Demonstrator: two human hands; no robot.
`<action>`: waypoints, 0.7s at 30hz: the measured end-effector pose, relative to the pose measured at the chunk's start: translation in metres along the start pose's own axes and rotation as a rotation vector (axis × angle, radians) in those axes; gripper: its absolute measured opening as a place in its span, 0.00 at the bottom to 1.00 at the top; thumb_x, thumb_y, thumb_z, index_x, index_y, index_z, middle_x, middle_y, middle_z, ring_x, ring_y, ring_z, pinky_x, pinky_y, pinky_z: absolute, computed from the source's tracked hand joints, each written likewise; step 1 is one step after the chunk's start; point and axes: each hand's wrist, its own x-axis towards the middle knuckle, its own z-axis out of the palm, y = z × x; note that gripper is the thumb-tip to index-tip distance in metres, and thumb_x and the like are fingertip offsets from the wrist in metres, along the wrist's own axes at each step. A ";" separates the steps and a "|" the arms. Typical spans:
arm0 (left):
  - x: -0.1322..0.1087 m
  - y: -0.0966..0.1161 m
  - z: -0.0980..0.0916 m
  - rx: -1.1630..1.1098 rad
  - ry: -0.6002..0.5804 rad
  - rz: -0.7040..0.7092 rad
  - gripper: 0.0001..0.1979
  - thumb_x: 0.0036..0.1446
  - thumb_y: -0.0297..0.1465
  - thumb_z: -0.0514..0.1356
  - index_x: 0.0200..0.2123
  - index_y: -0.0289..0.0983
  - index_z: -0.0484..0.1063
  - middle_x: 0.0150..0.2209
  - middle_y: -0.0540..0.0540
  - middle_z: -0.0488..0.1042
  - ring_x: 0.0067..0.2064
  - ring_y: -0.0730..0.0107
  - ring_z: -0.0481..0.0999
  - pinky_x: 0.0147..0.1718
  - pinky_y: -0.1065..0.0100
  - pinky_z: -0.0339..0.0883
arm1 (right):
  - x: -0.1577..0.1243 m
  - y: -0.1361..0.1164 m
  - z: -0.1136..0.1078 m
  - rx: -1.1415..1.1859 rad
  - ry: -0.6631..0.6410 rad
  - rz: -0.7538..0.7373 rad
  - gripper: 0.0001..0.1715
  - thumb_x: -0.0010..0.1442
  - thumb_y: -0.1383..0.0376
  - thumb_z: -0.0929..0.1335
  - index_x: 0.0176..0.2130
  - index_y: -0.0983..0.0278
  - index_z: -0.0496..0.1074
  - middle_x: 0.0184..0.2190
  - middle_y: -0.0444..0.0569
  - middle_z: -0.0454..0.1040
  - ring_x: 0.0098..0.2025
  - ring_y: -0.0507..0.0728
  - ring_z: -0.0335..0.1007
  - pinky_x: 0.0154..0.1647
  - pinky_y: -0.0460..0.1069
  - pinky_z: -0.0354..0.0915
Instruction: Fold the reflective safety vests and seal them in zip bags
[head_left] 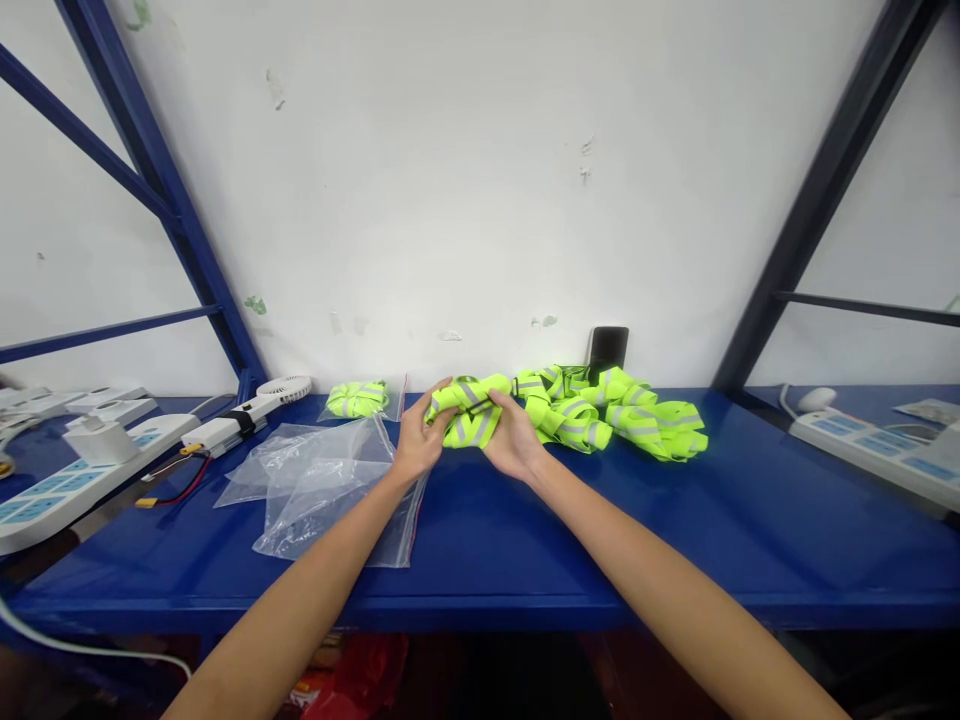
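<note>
Both my hands are closed around a folded bundle of neon-yellow reflective straps with grey stripes, held above the blue shelf. My left hand grips its left side, with the thumb over the front. At the right side, my right hand holds it with the thumb near the top and the other fingers partly hidden behind. More loose reflective straps lie in a heap to the right. Left of my hands, several clear zip bags are spread flat. Behind them sits a packed strap bundle in a clear bag.
A dark phone-like device leans against the wall behind the heap. A white handheld fan, a white device with red and black wires and a power strip lie left. Another power strip is right. Blue uprights frame the shelf.
</note>
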 end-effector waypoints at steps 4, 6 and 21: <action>-0.005 0.005 0.003 0.202 -0.015 0.189 0.19 0.61 0.35 0.57 0.54 0.38 0.69 0.52 0.42 0.74 0.53 0.61 0.73 0.54 0.60 0.66 | -0.002 -0.002 -0.001 -0.018 0.096 0.118 0.25 0.57 0.45 0.65 0.44 0.60 0.73 0.40 0.48 0.79 0.46 0.62 0.73 0.46 0.57 0.68; -0.006 0.007 0.005 0.267 -0.004 0.280 0.17 0.62 0.34 0.56 0.54 0.39 0.69 0.51 0.42 0.74 0.53 0.61 0.73 0.55 0.59 0.65 | -0.002 -0.002 0.000 0.004 0.107 0.122 0.26 0.57 0.44 0.64 0.43 0.61 0.73 0.38 0.47 0.79 0.44 0.61 0.73 0.44 0.57 0.68; 0.010 0.007 -0.026 0.645 -0.367 0.511 0.29 0.61 0.22 0.48 0.64 0.46 0.55 0.64 0.46 0.59 0.68 0.58 0.49 0.64 0.47 0.50 | 0.006 -0.011 -0.005 -0.036 0.123 0.059 0.09 0.52 0.71 0.69 0.36 0.67 0.74 0.31 0.47 0.79 0.33 0.55 0.75 0.35 0.48 0.72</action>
